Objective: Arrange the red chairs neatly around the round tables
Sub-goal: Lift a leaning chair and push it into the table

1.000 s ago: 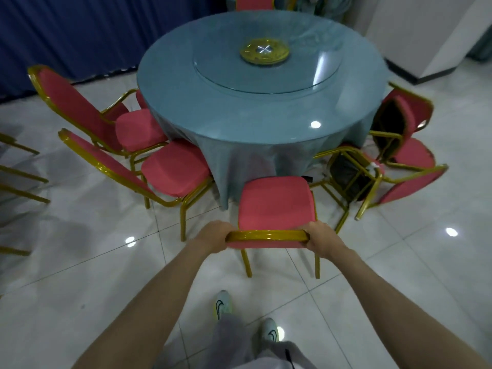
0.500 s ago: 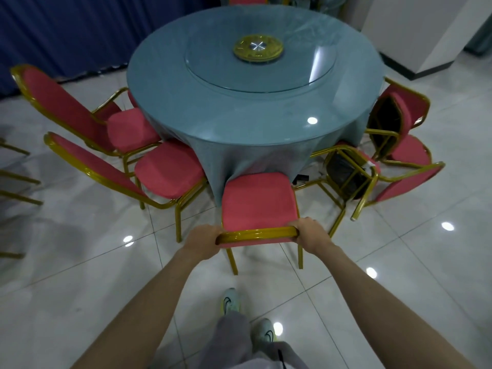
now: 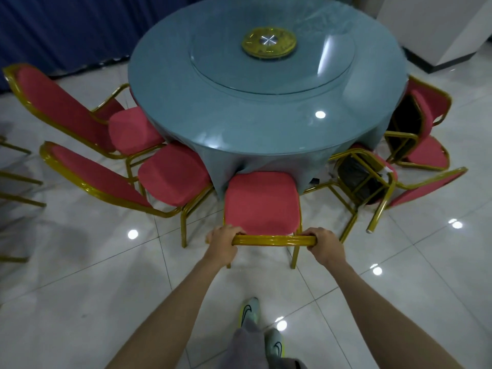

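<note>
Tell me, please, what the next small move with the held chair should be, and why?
Probably release it. The left hand and right hand grip the gold metal top rail of the red padded chair, whose seat front meets the drape of the round blue-clothed table and looks square to it. The tipped red gold-framed chair on the right seems next.

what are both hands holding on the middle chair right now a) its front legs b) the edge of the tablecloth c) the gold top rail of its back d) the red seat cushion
C: the left hand and the right hand each curl round one end of the gold top rail of the chair, whose red seat lies beyond them, toward the round table.
</note>
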Action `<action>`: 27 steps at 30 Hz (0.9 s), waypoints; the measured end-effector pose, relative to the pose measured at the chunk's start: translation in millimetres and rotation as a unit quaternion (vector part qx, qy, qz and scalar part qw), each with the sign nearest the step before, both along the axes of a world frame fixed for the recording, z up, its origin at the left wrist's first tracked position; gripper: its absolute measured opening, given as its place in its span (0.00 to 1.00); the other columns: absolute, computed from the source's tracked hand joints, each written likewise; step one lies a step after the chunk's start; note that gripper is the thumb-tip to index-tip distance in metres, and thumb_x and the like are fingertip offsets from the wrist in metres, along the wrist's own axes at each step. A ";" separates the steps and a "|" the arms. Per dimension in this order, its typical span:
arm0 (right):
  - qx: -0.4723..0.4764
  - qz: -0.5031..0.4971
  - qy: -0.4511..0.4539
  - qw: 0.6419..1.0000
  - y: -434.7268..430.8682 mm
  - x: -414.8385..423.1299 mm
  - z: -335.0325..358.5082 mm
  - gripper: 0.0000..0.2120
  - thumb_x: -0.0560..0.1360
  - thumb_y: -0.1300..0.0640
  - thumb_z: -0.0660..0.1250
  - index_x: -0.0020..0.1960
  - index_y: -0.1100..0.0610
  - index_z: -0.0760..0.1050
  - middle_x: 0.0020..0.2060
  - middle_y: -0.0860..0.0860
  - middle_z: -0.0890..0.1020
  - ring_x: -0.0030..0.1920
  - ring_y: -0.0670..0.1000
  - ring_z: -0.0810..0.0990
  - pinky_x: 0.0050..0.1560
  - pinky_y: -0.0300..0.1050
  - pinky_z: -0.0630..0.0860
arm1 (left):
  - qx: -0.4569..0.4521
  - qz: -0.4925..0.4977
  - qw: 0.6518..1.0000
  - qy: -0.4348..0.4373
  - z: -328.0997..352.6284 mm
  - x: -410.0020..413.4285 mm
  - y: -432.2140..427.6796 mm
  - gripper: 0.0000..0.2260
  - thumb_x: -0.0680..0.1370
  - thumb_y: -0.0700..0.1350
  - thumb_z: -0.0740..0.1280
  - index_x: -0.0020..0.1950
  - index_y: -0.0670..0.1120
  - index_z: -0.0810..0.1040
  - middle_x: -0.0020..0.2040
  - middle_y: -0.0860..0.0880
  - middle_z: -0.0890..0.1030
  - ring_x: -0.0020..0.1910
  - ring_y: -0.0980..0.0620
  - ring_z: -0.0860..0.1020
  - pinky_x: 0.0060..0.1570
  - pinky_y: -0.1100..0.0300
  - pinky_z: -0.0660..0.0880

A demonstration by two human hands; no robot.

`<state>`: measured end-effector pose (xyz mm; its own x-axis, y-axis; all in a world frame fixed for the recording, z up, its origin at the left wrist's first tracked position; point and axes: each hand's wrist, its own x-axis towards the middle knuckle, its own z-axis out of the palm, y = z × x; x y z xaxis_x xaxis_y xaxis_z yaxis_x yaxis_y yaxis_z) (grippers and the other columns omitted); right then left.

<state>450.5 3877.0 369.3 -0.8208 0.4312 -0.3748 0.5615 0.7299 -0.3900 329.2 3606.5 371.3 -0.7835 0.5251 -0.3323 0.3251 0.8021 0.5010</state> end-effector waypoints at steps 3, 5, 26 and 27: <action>0.010 -0.022 -0.010 1.000 2.4 -13.6 -0.2 0.14 0.77 0.60 0.69 0.54 0.41 0.83 0.49 0.47 0.83 0.54 0.53 0.81 0.54 0.57 0.81 | -0.001 0.009 1.000 0.009 -2.3 -11.7 6.2 0.20 0.75 0.32 0.66 0.58 0.54 0.83 0.53 0.52 0.82 0.57 0.49 0.78 0.59 0.48 0.74; 0.014 -0.048 -0.016 0.999 2.7 -20.7 0.5 0.14 0.77 0.60 0.69 0.54 0.42 0.83 0.51 0.49 0.82 0.55 0.55 0.80 0.55 0.58 0.81 | 0.009 0.016 1.000 -0.008 -2.3 -18.8 10.2 0.20 0.75 0.32 0.65 0.58 0.54 0.84 0.53 0.52 0.83 0.57 0.48 0.78 0.58 0.50 0.75; -0.079 -0.018 0.084 0.993 44.0 8.4 8.7 0.18 0.71 0.62 0.78 0.59 0.49 0.85 0.48 0.47 0.87 0.50 0.48 0.84 0.57 0.45 0.79 | 0.017 0.003 0.999 0.028 18.8 4.2 66.0 0.18 0.73 0.40 0.70 0.55 0.62 0.82 0.48 0.61 0.81 0.53 0.56 0.77 0.59 0.47 0.68; -0.078 -0.007 0.080 0.994 48.7 6.1 9.3 0.18 0.72 0.62 0.77 0.58 0.48 0.85 0.46 0.46 0.87 0.48 0.48 0.84 0.55 0.45 0.80 | 0.014 0.004 1.000 0.023 20.4 2.5 69.4 0.18 0.73 0.39 0.69 0.55 0.61 0.82 0.48 0.60 0.81 0.53 0.56 0.78 0.59 0.46 0.70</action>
<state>456.6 3925.7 378.6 -0.8692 0.3909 -0.3029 0.4935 0.6460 -0.5824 331.7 3675.9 391.6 -0.8017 0.5278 -0.2806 0.3421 0.7900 0.5087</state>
